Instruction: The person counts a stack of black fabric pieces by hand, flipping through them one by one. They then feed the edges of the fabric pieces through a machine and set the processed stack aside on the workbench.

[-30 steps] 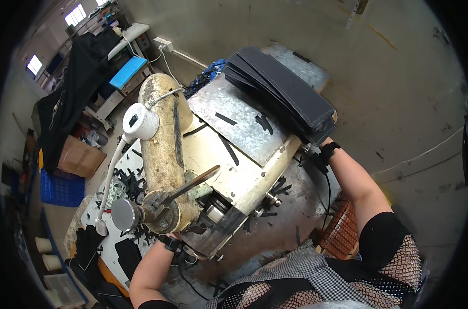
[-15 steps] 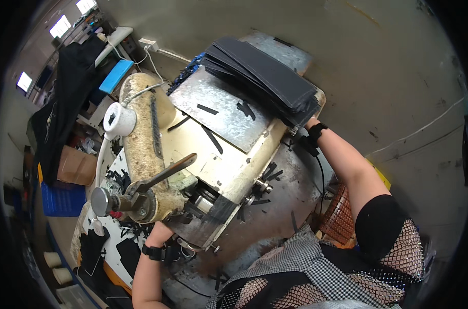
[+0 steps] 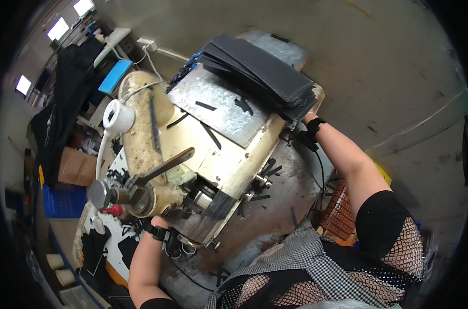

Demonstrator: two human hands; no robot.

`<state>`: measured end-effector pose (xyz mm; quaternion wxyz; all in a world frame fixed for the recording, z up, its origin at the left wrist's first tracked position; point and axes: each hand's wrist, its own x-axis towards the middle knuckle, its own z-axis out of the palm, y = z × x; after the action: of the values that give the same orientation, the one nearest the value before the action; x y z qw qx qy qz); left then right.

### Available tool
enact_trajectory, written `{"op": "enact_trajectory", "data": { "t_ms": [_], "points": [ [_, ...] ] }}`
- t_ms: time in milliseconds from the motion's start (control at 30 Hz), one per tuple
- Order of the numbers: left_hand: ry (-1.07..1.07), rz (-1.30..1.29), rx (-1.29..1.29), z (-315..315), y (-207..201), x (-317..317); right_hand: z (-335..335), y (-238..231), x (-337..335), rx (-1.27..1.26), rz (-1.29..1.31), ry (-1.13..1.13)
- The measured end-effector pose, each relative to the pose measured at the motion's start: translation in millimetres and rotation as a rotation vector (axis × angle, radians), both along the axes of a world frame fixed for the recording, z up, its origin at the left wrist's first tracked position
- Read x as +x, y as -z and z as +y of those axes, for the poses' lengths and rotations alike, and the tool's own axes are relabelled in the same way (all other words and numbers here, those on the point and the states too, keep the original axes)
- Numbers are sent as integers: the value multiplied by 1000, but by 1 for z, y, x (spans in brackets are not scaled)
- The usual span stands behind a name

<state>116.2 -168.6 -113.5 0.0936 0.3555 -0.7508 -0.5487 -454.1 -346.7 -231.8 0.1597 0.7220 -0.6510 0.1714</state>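
My left hand reaches in beside the head of a cream, worn machine that looks like a leather skiving machine. The machine's head and lever hide its fingers. My right hand is at the near right end of a stack of flat black panels. Its fingers are out of sight below the stack's edge, so I cannot tell whether they grip a panel. The stack lies fanned on the machine's far right, partly over a metal plate. Each wrist wears a black band.
Black strips are scattered on the machine bed and the worn tabletop. A black cable hangs by my right forearm. A woven brown seat stands to the right. Left are a cardboard box and a blue crate.
My left hand and wrist have moved forward, further in beside the machine head. My right hand stays at the stack's near end. The whole view has shifted slightly.
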Motion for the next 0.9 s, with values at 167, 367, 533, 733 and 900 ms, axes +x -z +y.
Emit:
{"op": "enact_trajectory", "data": {
  "t_ms": [167,367,533,733,900],
  "points": [
    [-108,81,-112,3,10,-3,-7,-13,-10,33,-47,-116],
    [-410,-154,-145,16,-25,15,-8,-15,-21,76,-80,-235],
    [-719,-320,-249,9,-117,48,18,-11,-11,99,-74,-243],
    [-829,-333,-591,-26,-134,14,20,-8,-13,84,-54,-265],
    [-616,-395,-445,40,-120,3,23,-9,-14,93,-64,-189]
  ]
}}
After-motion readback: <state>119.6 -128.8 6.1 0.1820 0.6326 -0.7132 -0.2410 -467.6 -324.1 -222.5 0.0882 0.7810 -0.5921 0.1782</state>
